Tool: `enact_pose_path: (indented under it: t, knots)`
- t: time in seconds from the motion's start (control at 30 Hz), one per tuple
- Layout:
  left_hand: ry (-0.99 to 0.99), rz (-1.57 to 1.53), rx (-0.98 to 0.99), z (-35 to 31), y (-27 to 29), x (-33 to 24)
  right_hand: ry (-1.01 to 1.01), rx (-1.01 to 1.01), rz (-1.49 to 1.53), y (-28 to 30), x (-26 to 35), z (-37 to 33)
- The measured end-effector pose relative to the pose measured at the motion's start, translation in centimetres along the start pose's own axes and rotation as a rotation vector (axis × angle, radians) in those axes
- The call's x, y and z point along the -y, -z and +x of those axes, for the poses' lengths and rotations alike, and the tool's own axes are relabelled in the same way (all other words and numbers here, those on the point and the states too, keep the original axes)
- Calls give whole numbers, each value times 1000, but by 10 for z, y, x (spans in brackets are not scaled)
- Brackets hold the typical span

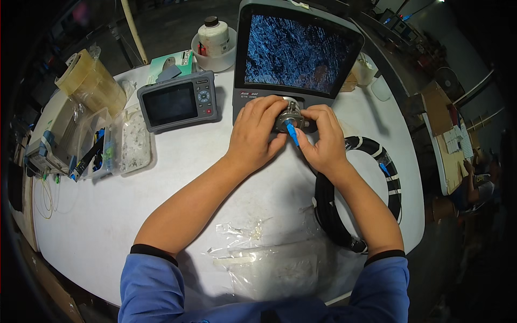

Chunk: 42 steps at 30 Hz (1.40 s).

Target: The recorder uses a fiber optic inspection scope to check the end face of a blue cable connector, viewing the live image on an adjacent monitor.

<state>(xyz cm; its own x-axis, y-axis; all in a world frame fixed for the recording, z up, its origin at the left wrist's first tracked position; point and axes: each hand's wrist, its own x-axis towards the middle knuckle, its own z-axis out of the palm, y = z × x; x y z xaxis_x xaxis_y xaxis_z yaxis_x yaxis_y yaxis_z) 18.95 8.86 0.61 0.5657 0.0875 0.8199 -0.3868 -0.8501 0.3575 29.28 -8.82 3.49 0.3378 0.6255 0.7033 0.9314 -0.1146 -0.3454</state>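
Note:
A grey inspection device with a screen (299,54) stands at the back of the table, its screen showing a blue speckled pattern. Low on its front is a round metal connector holder (291,109). My left hand (256,132) is closed around the holder's left side, fingers over its top. A blue fibre connector (292,133) sits tilted at the holder's front. My right hand (325,141) is closed at the right side, thumb against the blue connector and fingertips by the holder. Part of the grip is hidden behind the fingers.
A coiled black cable (325,202) with white ties lies under my right forearm. A handheld tester (171,103) is to the left, beside clear plastic boxes (135,141) and tape rolls (91,81). A bottle (214,37) stands in a tub behind. Clear bags (274,269) lie nearest me.

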Motion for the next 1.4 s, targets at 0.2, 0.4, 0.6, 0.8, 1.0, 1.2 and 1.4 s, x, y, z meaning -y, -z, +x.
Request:
enact_pose_path:
  t: [0.2, 0.4, 0.6, 0.8, 1.0, 1.2, 1.4]
  knots:
    - [30, -2, 5, -2, 0, 2, 1, 0, 9, 0, 2, 2]
    - [12, 9, 25, 2, 4, -2, 20, 16, 4, 1, 2, 3]
    - [3, 5, 50, 4, 8, -3, 75, 2, -14, 2, 4, 5]
    - [-10, -5, 67, 3, 9, 0, 72, 8, -14, 1, 2, 4]
    - [-5, -2, 60, 5, 10, -1, 59, 8, -21, 1, 4, 4]
    - [11, -4, 25, 4, 6, -1, 51, 8, -8, 1, 3, 4]
    - [35, -7, 8, 4, 6, -2, 37, 17, 4, 1, 5, 4]
